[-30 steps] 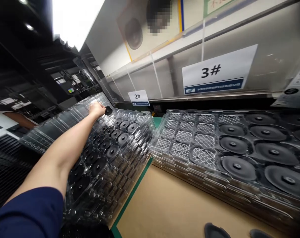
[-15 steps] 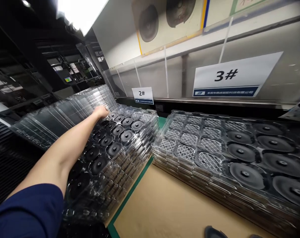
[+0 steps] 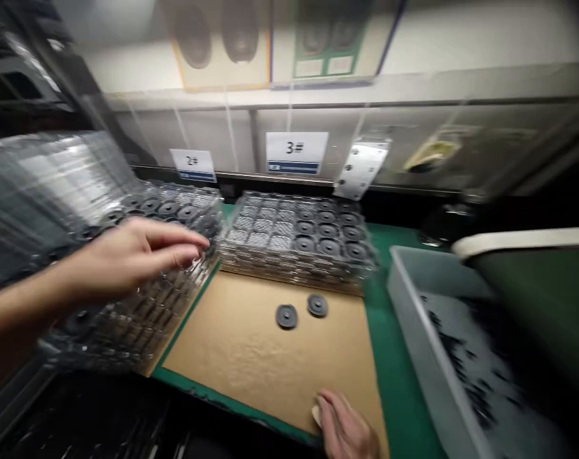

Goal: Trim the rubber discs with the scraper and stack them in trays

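My left hand (image 3: pixel 127 255) is in the air over the near side of the left stack of clear plastic trays (image 3: pixel 169 299). Its fingers are stretched forward, thumb and forefinger close to each other, with nothing seen between them; motion blurs it. Round black rubber-like discs (image 3: pixel 188 213) with raised centres fill pockets in that stack. Low at the front edge, my right hand (image 3: pixel 349 430) is closed on a small cream-coloured object (image 3: pixel 317 414) whose kind I cannot make out. Two loose discs, one left (image 3: pixel 286 316) and one right (image 3: pixel 317 305), lie on the brown board (image 3: pixel 241 344).
Behind the board stands a second tray stack (image 3: pixel 289 261), discs in its right pockets. A grey bin (image 3: pixel 423 350) with small black pieces is at right, partly under a dark green, pale-rimmed object (image 3: pixel 523 239). Labels 2# (image 3: pixel 192 163) and 3# (image 3: pixel 296 152) hang behind.
My left hand has drawn back from the far end of the left tray stack towards me. The view has swung right and down, bringing my right hand and the bin into sight.
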`<state>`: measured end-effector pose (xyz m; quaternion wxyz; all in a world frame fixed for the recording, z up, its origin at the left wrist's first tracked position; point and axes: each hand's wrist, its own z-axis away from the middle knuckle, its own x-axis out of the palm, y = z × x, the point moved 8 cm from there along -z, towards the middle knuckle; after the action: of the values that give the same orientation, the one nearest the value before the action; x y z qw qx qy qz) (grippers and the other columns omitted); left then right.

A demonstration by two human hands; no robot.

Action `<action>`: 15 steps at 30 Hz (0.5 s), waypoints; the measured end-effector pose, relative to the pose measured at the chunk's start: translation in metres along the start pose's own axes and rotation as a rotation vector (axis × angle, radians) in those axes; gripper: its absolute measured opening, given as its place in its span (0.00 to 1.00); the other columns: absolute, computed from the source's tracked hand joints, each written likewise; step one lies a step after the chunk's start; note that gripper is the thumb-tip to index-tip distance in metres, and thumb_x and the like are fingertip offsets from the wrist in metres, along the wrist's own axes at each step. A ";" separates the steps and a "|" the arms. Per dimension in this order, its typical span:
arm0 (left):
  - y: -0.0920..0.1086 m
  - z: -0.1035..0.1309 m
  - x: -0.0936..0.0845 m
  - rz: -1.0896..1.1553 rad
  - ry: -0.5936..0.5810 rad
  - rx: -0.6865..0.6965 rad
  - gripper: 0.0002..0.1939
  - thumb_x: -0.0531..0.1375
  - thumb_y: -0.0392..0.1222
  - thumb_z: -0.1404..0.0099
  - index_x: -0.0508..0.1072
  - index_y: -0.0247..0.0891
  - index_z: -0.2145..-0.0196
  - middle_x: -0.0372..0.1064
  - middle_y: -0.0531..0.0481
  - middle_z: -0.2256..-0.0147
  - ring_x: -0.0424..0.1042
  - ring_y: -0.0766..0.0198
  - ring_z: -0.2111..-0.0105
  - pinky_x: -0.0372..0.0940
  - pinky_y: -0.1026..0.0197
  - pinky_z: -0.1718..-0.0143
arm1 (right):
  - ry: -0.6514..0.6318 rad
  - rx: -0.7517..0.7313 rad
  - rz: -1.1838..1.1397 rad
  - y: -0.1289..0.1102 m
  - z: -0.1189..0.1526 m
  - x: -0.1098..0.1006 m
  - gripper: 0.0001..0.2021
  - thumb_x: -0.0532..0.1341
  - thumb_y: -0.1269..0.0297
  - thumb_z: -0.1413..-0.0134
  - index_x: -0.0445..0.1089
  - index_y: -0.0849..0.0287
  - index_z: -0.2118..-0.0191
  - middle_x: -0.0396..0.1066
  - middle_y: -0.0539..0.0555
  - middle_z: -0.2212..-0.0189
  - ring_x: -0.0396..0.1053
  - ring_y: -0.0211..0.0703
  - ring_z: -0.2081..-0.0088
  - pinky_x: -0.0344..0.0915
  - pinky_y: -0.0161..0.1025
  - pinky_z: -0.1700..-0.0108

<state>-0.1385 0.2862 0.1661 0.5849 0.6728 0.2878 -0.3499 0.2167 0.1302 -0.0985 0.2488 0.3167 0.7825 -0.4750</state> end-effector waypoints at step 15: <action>0.012 0.026 0.309 0.026 -0.152 -0.051 0.21 0.65 0.48 0.30 0.72 0.37 0.44 0.70 0.40 0.43 0.72 0.48 0.45 0.68 0.39 0.43 | -0.067 0.148 -0.032 0.020 0.002 0.004 0.24 0.49 0.51 0.29 0.78 0.58 0.62 0.81 0.59 0.66 0.80 0.47 0.65 0.71 0.36 0.62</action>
<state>0.0494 0.2523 -0.0784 0.6266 0.6328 0.2427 -0.3847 0.2285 0.1359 -0.1138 0.2430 0.3058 0.7413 -0.5458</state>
